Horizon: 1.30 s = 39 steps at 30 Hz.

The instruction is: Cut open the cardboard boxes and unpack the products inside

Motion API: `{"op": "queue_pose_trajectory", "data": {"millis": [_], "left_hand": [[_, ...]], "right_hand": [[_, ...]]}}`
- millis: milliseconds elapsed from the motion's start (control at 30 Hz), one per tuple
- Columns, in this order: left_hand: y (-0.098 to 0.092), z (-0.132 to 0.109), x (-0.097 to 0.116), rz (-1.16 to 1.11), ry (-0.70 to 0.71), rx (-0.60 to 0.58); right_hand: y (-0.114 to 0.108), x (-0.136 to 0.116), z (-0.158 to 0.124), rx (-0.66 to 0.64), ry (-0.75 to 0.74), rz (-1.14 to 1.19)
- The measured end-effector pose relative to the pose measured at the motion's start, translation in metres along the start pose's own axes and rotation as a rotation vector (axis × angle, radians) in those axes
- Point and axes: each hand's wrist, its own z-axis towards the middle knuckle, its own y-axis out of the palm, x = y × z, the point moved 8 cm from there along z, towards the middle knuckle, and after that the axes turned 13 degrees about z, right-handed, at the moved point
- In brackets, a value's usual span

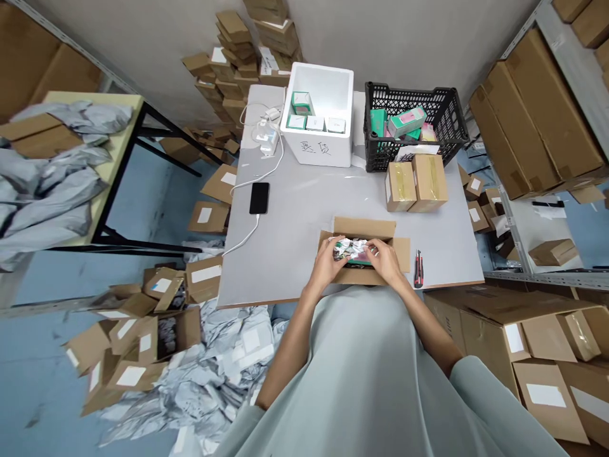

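Note:
An open cardboard box (400,254) sits at the table's front edge with its flaps folded out. Crumpled white paper (353,246) fills its top, and a green and pink packet (360,258) shows partly beneath. From the left side my left hand (327,259) reaches in, fingers curled on the paper. My right hand (384,259) grips the paper's other end with thumb and fingers. What lies deeper in the box is hidden. A red and black utility knife (419,270) rests on the table to the right of the box.
Behind stand a white foam box (318,147) and a black crate (413,152), both holding small green cartons. Two taped cardboard boxes (429,183) sit before the crate. A phone (259,198) and cable lie left. Opened boxes (157,336) and grey mailing bags (200,381) cover the floor.

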Motion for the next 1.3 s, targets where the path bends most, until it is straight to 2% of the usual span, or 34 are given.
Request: {"op": "queue_pose_trajectory", "data": {"millis": [100, 167, 333, 433, 567, 667, 733, 800, 867, 933, 967, 1067, 1133, 1200, 1267, 1300], "left_hand": [[-0.025, -0.011, -0.011, -0.05, -0.044, 0.068], [-0.046, -0.02, -0.026, -0.052, -0.102, 0.131], [-0.087, -0.048, -0.087, -0.056, -0.307, 0.273], [-0.094, -0.066, -0.125, -0.038, -0.433, 0.34], [-0.08, -0.08, -0.159, -0.047, -0.55, 0.32], [-0.067, -0.081, -0.173, -0.088, -0.551, 0.283], [-0.062, -0.079, -0.18, -0.118, -0.534, 0.241], [-0.059, -0.078, -0.186, -0.128, -0.55, 0.178], [-0.061, -0.079, -0.188, -0.132, -0.591, 0.133], [-0.07, -0.077, -0.175, -0.158, -0.587, 0.153], [-0.075, -0.074, -0.162, -0.18, -0.55, 0.183], [-0.088, -0.06, -0.098, -0.226, -0.326, 0.268], [-0.084, -0.047, -0.049, -0.221, -0.156, 0.247], [-0.061, -0.031, -0.008, -0.192, 0.003, 0.14], [-0.023, -0.014, 0.02, -0.112, 0.142, -0.031], [0.0, -0.006, 0.026, -0.041, 0.187, -0.129]], "right_hand": [[0.015, -0.029, 0.008, -0.037, -0.056, 0.068], [0.032, -0.049, 0.019, -0.081, -0.098, 0.085], [0.105, -0.088, 0.048, -0.269, -0.191, 0.021], [0.153, -0.098, 0.059, -0.365, -0.228, -0.106], [0.197, -0.097, 0.063, -0.444, -0.248, -0.263], [0.208, -0.094, 0.062, -0.479, -0.254, -0.285], [0.202, -0.094, 0.06, -0.481, -0.273, -0.244], [0.183, -0.094, 0.057, -0.439, -0.294, -0.173], [0.152, -0.091, 0.053, -0.336, -0.299, -0.108], [0.113, -0.08, 0.046, -0.215, -0.281, -0.08], [0.094, -0.071, 0.041, -0.165, -0.26, -0.082], [0.043, -0.036, 0.025, -0.08, -0.159, -0.146], [0.02, -0.008, 0.015, -0.073, -0.076, -0.225], [0.009, 0.019, 0.006, -0.111, 0.011, -0.333], [0.011, 0.042, 0.0, -0.187, 0.084, -0.471], [0.015, 0.051, -0.002, -0.22, 0.101, -0.542]]}}
